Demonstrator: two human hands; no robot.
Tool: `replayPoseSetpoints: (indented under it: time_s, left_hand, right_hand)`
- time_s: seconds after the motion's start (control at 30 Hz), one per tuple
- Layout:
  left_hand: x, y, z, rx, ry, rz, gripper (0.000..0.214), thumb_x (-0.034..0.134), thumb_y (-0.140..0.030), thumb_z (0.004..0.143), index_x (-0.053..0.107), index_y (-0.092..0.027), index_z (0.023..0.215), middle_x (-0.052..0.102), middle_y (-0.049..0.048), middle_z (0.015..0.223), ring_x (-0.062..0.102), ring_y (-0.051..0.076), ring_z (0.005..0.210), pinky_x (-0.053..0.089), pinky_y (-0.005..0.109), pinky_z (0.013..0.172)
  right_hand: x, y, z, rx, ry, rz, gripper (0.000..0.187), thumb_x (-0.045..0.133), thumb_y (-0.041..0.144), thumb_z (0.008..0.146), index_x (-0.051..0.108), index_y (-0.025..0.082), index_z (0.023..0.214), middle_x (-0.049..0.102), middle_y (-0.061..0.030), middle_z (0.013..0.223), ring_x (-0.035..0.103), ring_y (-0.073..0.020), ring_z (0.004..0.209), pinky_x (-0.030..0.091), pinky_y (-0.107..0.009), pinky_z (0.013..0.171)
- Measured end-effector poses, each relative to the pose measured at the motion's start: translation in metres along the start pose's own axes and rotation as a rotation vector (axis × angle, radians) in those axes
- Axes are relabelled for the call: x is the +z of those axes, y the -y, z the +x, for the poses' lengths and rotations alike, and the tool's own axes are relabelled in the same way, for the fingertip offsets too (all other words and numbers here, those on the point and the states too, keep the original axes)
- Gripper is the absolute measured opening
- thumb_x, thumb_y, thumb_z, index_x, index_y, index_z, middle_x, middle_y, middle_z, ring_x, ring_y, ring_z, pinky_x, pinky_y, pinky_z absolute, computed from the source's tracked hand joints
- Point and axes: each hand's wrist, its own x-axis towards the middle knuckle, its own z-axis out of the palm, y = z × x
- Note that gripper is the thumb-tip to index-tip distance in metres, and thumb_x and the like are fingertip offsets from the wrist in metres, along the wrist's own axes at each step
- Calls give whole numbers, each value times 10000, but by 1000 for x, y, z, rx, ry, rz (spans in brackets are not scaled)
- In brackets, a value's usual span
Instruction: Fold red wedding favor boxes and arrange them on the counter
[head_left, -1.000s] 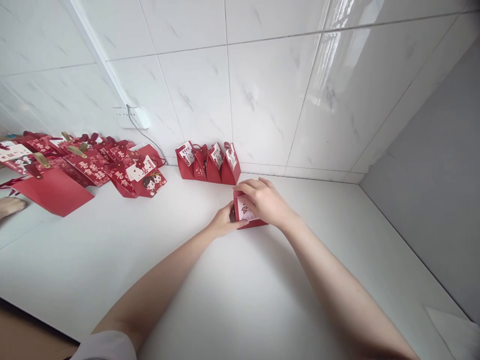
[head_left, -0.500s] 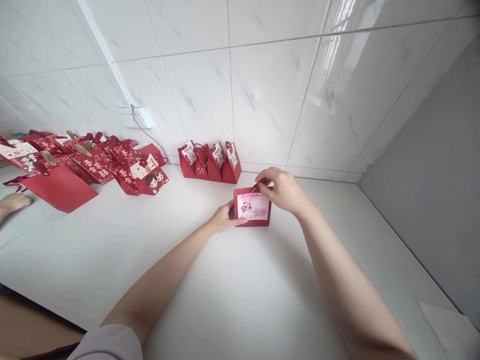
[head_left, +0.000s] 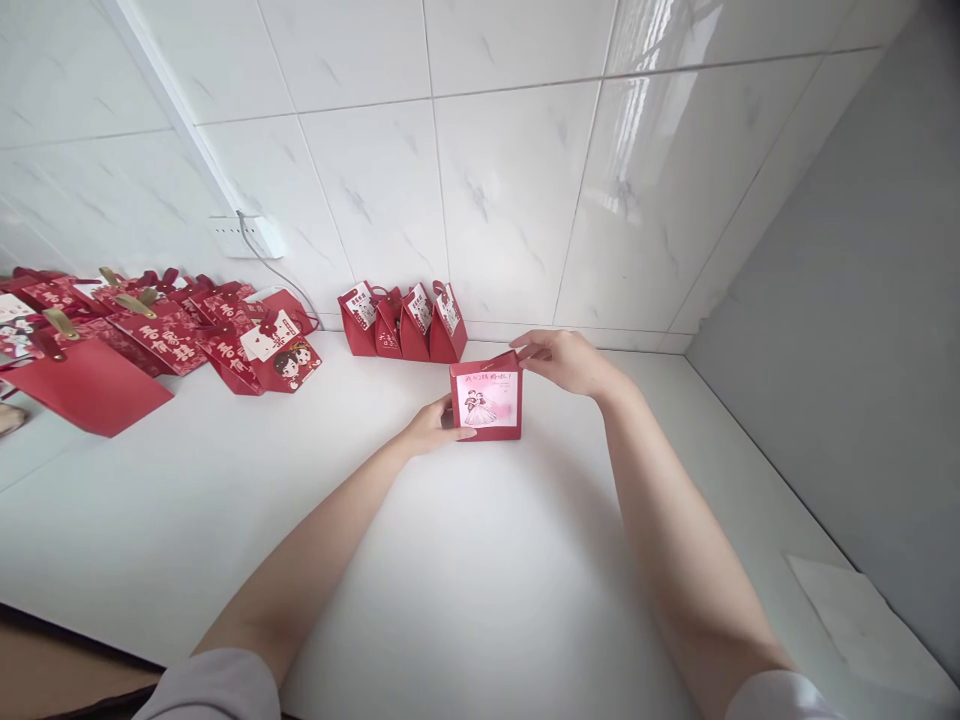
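Observation:
A small red gift box (head_left: 487,435) stands upright on the white table, its front panel pale pink with a drawing of a couple and a line of writing. My left hand (head_left: 431,428) grips its lower left side, thumb across the front and the other fingers behind. At the top right corner, my right hand (head_left: 566,362) has its fingertips closed on the box's upper edge; whether they also pinch a ribbon there is too small to tell. The inside of the box is hidden.
Several red gift boxes (head_left: 405,325) stand in a row against the tiled wall. Many red gift bags (head_left: 97,385) with ribbon handles crowd the left. Another person's hand (head_left: 10,418) shows at the left edge. A cable (head_left: 281,275) hangs from a wall socket (head_left: 247,237).
My right hand has moved from over the front top edge to the box's top right corner, uncovering the writing. The whole view has shifted slightly. The other person's hand is less visible.

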Motion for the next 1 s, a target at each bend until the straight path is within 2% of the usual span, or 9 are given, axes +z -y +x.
replayPoseSetpoints:
  time_s: [0.1,0.2,0.27,0.33,0.43,0.57,0.67,0.87,1.0]
  left_hand:
    - [-1,6,3,31,-25,9,651,709,-504,760,523,-214,1312,608,84,1334,566,284,1233,444,424,1062]
    - [-3,11,6,75,-128,46,601,558,-567,858,461,-214,1335,588,87,1356,557,267,1241,423,408,1062]
    - [-5,13,6,46,-221,49,594,501,-587,885,395,-212,1333,646,91,1249,618,253,1133,463,397,982]
    - [-7,13,6,-8,-323,77,547,481,-608,887,405,-208,1253,697,68,1053,660,240,958,492,376,861]
    - [-7,14,5,-19,-394,132,470,443,-626,896,481,-201,1095,675,54,937,638,238,883,479,364,804]
    - [-6,18,7,161,-191,-43,471,449,-574,918,544,-173,1147,634,98,1155,585,258,1099,448,383,964]
    - [-8,21,10,183,-62,-180,463,536,-530,895,603,-147,1146,615,117,1204,556,283,1166,436,410,1016]
    - [-9,27,20,160,-32,-212,418,558,-498,900,664,-176,1146,588,99,1260,547,280,1206,423,411,1062]
    - [-13,29,21,213,8,-22,458,505,-489,932,596,-218,1288,530,96,1350,500,281,1260,391,415,1104]
  right_hand:
    - [14,-19,6,98,-62,109,357,650,364,852,591,224,1175,720,-79,1068,663,-220,958,516,-323,756]
    - [53,-45,7,173,-23,412,445,640,480,854,528,219,1196,704,-97,1111,661,-217,982,510,-363,841]
    - [86,-59,1,219,-52,504,498,655,516,831,494,217,1195,685,-114,1150,659,-223,988,501,-400,883]
    - [112,-67,-8,216,-74,528,462,607,552,853,487,221,1152,654,-117,1212,641,-219,1041,489,-406,924]
    - [132,-69,-18,159,-44,538,402,618,567,840,550,219,1030,643,-84,1223,619,-221,1080,481,-383,948]
    - [129,-71,-21,103,27,489,455,591,565,870,597,210,1155,635,-82,1211,603,-242,1080,479,-401,949]
    - [120,-78,-19,60,96,499,457,594,548,880,610,222,1200,619,-78,1222,584,-248,1110,467,-405,969]
    - [111,-88,-15,47,142,531,469,569,550,901,604,241,1253,604,-68,1232,559,-257,1150,444,-415,1011]
    - [108,-90,-12,52,139,524,481,534,551,923,580,242,1289,599,-72,1241,553,-261,1153,436,-428,1020]
